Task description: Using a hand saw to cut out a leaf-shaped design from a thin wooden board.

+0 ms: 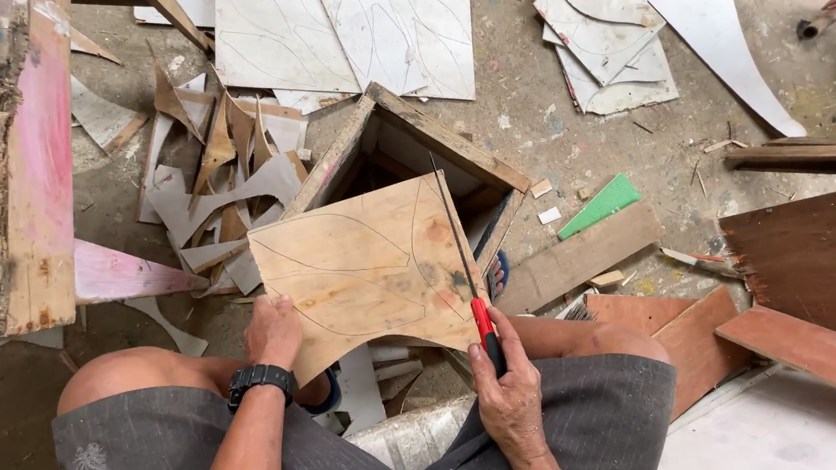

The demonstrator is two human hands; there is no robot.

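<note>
Plywood sheet (366, 261) marked with leaf outlines, laid across an open wooden box (425, 151) at frame centre, steadied at its lower edge by the left hand (274, 331), red-handled thin saw (465, 269) gripped by the right hand (505, 391), fingers clenched, offcuts (213, 189) scattered on the floor at left.

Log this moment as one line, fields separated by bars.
left hand: steadies plywood sheet | right hand: grips red-handled saw, blade across sheet | sheet: rests on open wooden box | floor: scattered offcuts
</note>
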